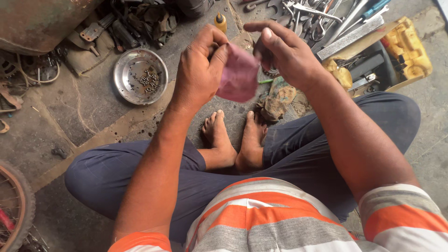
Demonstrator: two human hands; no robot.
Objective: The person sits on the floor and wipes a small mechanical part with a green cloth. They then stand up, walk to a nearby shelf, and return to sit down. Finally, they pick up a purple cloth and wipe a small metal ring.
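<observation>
**Pink rag pinched at chest height, over the floor**

Far left: a spoked bicycle wheel with rubber tyre [14,205] at the frame edge. Next, a round shallow steel bowl [141,76] on the stone floor [70,112], with small steel ball bearings [148,78] loose inside.

Left hand [200,70]: fingers curled tight, thumb and fingertips pressed together on the left edge of a small pink cloth rag [239,77]. The rag hangs in the air between both hands, above the person's bare feet, touching no surface.

Handling, judged: light, limp, folds freely; probably greasy, so may slip. Best taken by an edge or bunched corner, as it is now. Not fragile.

Right hand [284,53]: forefinger stretched out, other fingers cupped around a small dark round part behind the rag; cannot tell what it is, nor how firm the grip.

Right of that: a heap of steel spanners and pliers [317,21], a long flat grey metal file [350,37], a yellow plastic tool case [406,49].
</observation>
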